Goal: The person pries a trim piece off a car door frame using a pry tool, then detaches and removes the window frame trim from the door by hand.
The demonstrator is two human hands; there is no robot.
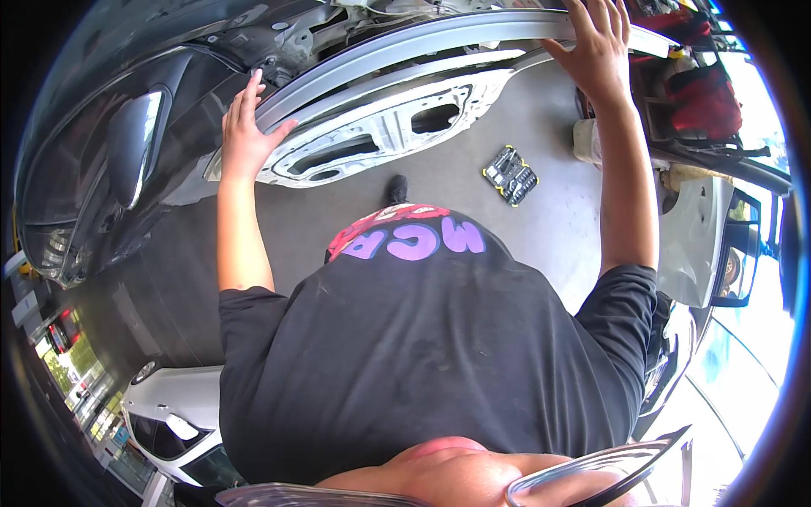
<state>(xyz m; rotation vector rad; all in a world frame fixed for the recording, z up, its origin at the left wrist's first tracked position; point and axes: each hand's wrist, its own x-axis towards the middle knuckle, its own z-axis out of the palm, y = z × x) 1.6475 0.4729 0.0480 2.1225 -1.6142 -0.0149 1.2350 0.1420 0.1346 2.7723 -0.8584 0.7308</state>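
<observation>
My left hand (245, 135) is at the left end of a curved silver strip (397, 49), its fingers stretched out and its thumb apart. Near the strip's right end, my right hand (598, 51) lies over it with fingers spread; the fingertips reach the top edge of the view. Below the strip is a white stripped car door panel (384, 135) with several dark cut-outs. Whether the strip is joined to the door panel I cannot tell.
A dark car with a side mirror (139, 148) stands at the left. On the floor lies an open tool case (510, 176), right of my shoe (399, 190). Behind me at the lower left is a silver car (182, 397). A white door panel (694, 241) and red items (705, 101) are at the right.
</observation>
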